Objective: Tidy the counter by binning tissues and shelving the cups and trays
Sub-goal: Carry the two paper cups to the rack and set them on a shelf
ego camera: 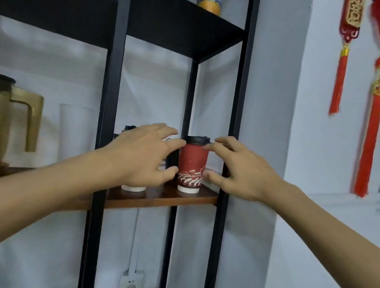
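Cup [191, 166], red, stands upright on the wooden shelf [190, 198], lid up, between my hands: left grip [143, 153] and right grip [235, 167] spread loose, fingertips seemingly brushing it.

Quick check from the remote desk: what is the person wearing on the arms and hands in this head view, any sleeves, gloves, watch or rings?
Nothing shows on either one. The left hand and right hand are bare, with no gloves and no rings visible. Both forearms are bare as far as the frame edge, with no sleeve, watch, bracelet or strap in view. The far sides of the fingers are hidden.
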